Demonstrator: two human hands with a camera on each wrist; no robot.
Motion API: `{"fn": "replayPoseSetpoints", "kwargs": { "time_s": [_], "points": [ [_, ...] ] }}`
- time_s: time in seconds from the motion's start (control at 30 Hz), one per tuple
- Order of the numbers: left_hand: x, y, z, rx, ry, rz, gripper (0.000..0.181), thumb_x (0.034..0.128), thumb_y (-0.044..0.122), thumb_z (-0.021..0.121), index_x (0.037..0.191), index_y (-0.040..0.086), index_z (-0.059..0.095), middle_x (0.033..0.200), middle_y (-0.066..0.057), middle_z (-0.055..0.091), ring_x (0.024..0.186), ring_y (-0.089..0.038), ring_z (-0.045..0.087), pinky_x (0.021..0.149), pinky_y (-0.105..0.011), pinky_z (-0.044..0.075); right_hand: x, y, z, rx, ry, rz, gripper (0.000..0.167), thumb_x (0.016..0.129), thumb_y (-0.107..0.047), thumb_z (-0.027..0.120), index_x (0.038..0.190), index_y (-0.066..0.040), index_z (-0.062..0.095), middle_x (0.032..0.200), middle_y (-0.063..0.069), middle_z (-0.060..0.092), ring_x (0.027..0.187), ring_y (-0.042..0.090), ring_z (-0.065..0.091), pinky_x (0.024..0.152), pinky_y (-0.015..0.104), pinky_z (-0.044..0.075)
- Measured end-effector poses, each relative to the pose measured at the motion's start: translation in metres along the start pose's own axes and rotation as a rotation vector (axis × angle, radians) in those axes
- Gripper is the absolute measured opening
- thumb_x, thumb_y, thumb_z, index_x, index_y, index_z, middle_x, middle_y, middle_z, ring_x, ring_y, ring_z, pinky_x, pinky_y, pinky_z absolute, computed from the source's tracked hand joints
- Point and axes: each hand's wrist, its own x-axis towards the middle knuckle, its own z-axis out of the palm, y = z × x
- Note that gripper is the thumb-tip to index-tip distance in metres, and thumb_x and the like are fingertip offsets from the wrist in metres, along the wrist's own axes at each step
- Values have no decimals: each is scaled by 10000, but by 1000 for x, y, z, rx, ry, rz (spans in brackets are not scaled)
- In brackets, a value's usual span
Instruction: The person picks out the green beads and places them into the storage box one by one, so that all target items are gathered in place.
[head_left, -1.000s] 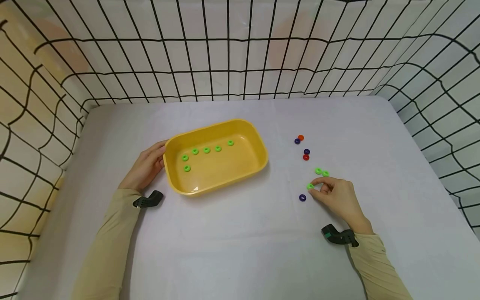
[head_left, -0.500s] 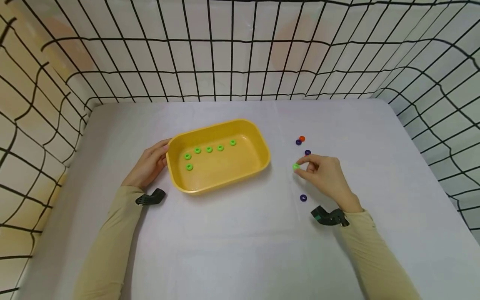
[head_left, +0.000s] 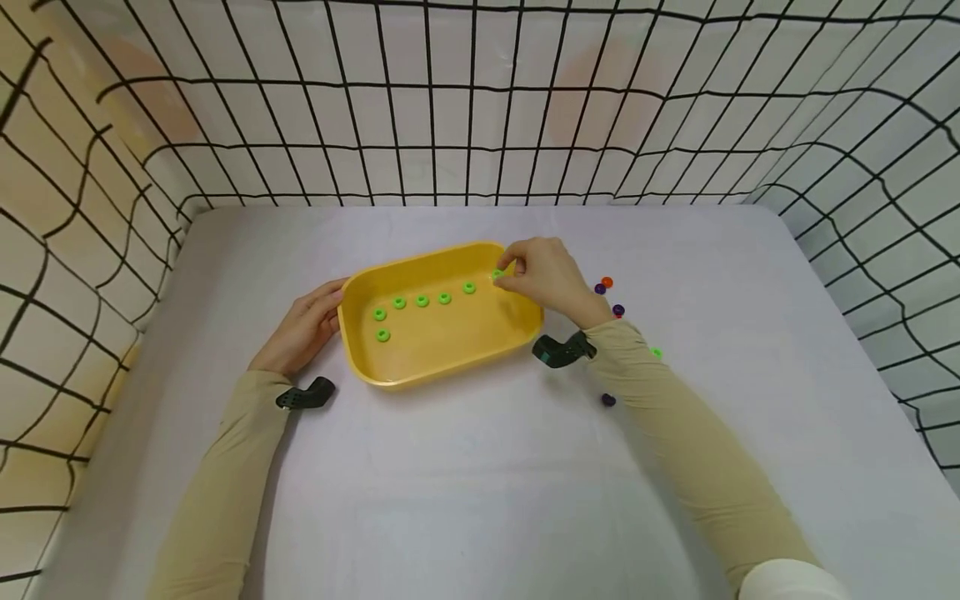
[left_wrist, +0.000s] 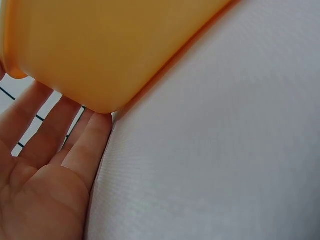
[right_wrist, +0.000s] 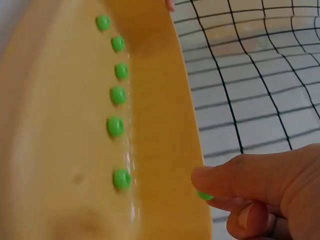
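Note:
In the head view my right hand (head_left: 546, 275) is over the right end of a yellow tray (head_left: 450, 354), pinching a small green ring-shaped bead (head_left: 497, 274) between thumb and forefinger. The right wrist view shows this bead mostly hidden by the fingertips, near the tray's wall. Several matching green beads (head_left: 422, 301) lie inside the tray in a line that bends at its left end. My left hand (head_left: 306, 327) touches the tray's left end from outside; in the left wrist view its fingers (left_wrist: 87, 145) extend fairly straight against the wall.
Right of the tray, loose beads lie on the white-covered table (head_left: 450, 500): an orange bead (head_left: 607, 282), several dark purple ones (head_left: 608, 400), and a green one (head_left: 656, 353) partly behind the right sleeve. Black wire mesh (head_left: 472, 117) borders the back and sides.
My right hand has carried the green bead up and left from among the loose beads to over the tray. The left hand stays at the tray's left end.

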Motion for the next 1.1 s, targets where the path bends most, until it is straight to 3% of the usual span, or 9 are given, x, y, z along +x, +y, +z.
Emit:
{"fn": "replayPoseSetpoints", "kwargs": {
  "time_s": [0.17,0.3,0.43,0.63,0.93,1.1],
  "points": [
    [0,-3,-2,4,6,18,574,1030,360,518,1441,-29,423,1307,14,536,1162,-99,540,965,-141,486,32,-31,24,35,-78,7,236,858,-212,768,1009,-32,748,718,52,590,638,144,468,553,211,322],
    [0,-2,-2,5,8,6,570,1041,334,501,1448,-51,399,1317,0,524,1171,-107,528,978,-135,473,47,-50,39,54,-161,16,217,869,-229,753,1018,-72,757,862,40,682,754,163,526,627,222,394],
    [0,-1,-2,1,9,-14,563,1047,326,487,1447,-57,389,1321,2,510,1184,-113,512,996,-135,461,56,-62,52,75,-269,-40,191,872,-214,758,1013,-86,757,748,17,629,746,164,516,620,219,386],
    [1,-2,-2,-8,13,-12,554,1046,323,491,1440,-55,399,1311,9,518,1166,-113,525,981,-145,477,69,-68,67,105,-373,-179,169,831,-137,792,972,-51,754,635,-12,538,564,90,432,529,180,333],
    [2,-2,0,15,12,-29,570,1058,308,461,1464,-78,352,1375,-37,476,1209,-126,499,998,-146,465,74,-72,79,20,-491,-226,115,815,-128,806,921,-117,762,719,2,577,648,129,476,570,207,373],
    [2,-1,0,3,14,-18,565,1057,298,468,1458,-85,358,1351,-28,494,1194,-118,513,993,-151,471,74,-72,83,0,-511,-228,102,795,-107,815,874,-139,758,734,13,591,673,154,491,573,225,383]
  ]
}}
